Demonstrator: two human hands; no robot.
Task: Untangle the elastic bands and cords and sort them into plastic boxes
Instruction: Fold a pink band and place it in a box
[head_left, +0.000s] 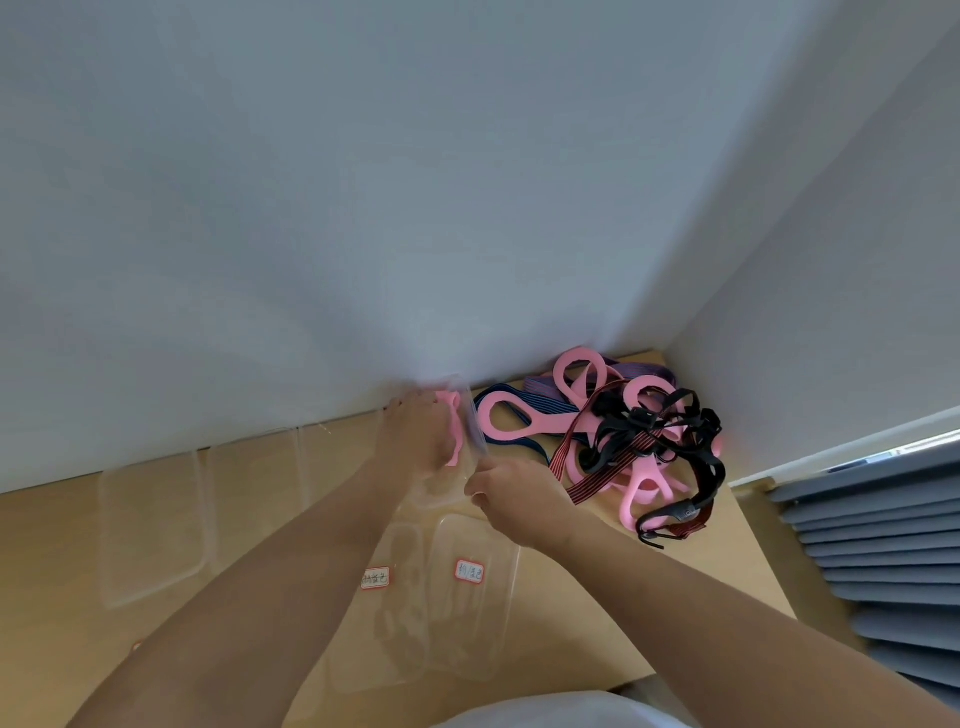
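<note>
I see wooden table (62, 545); big tangle (623, 436) of pink bands, blue-purple straps, black and red-striped cords in far corner, mostly unsorted; clear labelled boxes (467, 597) left of tangle and nearer me look empty; open box (471, 415) just left of tangle; left hand (415, 436) curls round pink band (451, 426), pressing it into open box; right hand (514, 493) appears to pinch its rim; I judge sorting barely begun.
</note>
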